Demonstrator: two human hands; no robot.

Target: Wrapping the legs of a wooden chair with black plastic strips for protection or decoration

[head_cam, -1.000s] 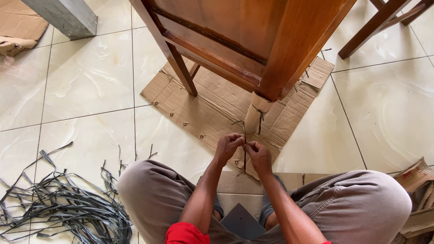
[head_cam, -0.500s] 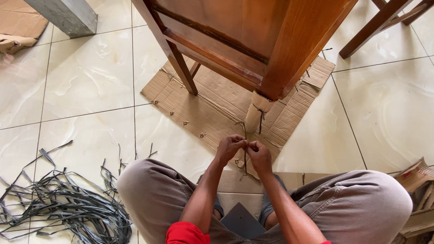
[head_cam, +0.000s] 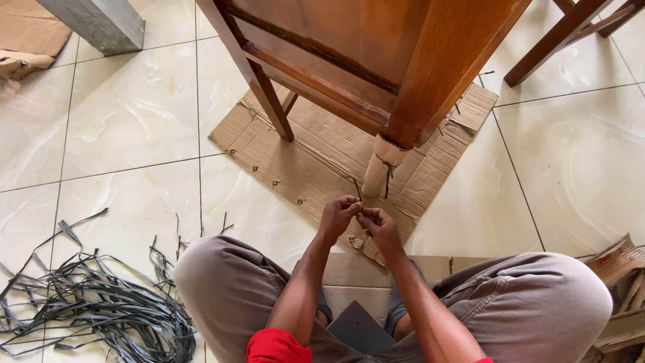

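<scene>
Hands, two: left hand [head_cam: 338,216] and right hand [head_cam: 380,227] pinch one strap [head_cam: 356,187].

A thin dark strap [head_cam: 356,187] is pinched between the fingertips of the left hand [head_cam: 338,216] and the right hand [head_cam: 378,227], which meet just above the knees. Its free end pokes up past the knuckles, bent at a slight angle (the part inside the fingers is hidden). Just beyond the hands stands a chair leg [head_cam: 377,167] wrapped in pale cardboard, upright, with another dark strap tied round it.
</scene>
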